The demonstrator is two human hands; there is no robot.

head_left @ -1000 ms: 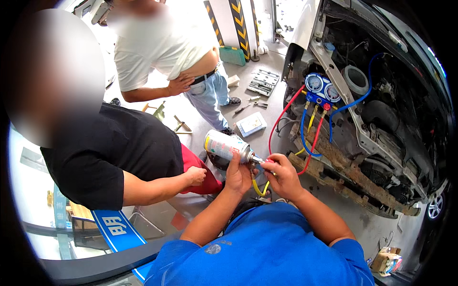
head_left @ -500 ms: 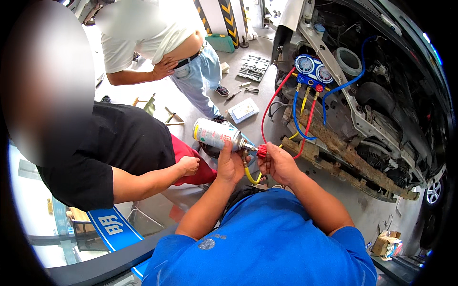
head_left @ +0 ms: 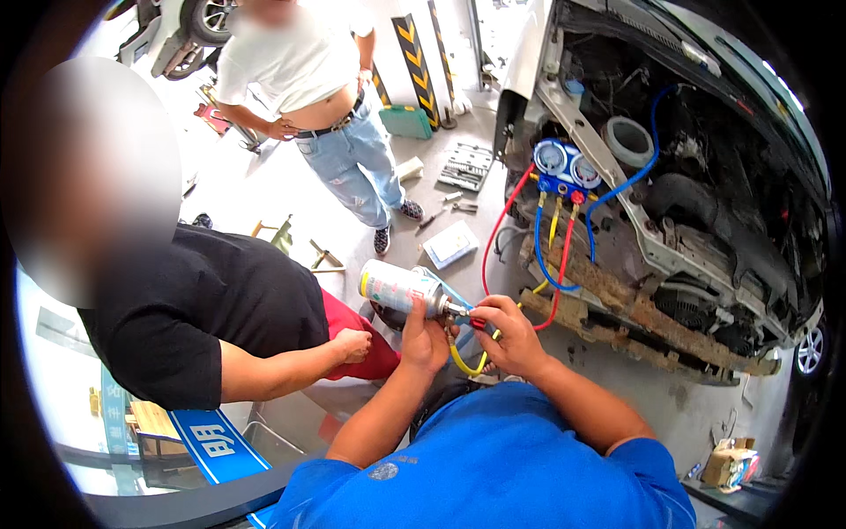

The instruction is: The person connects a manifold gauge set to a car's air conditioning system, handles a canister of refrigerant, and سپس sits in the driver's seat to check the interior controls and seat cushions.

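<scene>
Gripping a silver can (head_left: pixel 398 288) from below, left hand (head_left: pixel 425 335) curled shut round its valve end, thumb up along the metal. Lying on its side, the can, nozzle pointing right, raised in front of the blue-shirted chest at near centre. Pinching the small red knob (head_left: pixel 477 323) of the tap fitting at the can's mouth, right hand (head_left: pixel 509 337) with fingers drawn together on it, just beside the left and nearly touching. Trailing down from the fitting between the two hands, a yellow hose (head_left: pixel 464 363), looping low and then rising right.

Crouching close on the left, another person in a black shirt (head_left: pixel 203 309), a closed fist (head_left: pixel 354 345) resting near red trousers, just left of the can and apart from it.

Farther right, the open front of a car (head_left: pixel 705 229), rusty crossbar (head_left: pixel 608 291) exposed. Hanging on the bodywork, a blue gauge set (head_left: pixel 564 167) with two round dials; dropping from it, a red hose (head_left: pixel 502 220), a blue one and the yellow one, curving toward the hands.

Lying on the grey floor beyond the can, a white booklet (head_left: pixel 449 243), loose hand tools and an open socket tray (head_left: pixel 467 166). Standing farther off at left centre, a third person in a white shirt and jeans (head_left: pixel 352 159), hands on hips. Behind, a green case (head_left: pixel 407 122) and yellow-and-black striped posts (head_left: pixel 414 53).
</scene>
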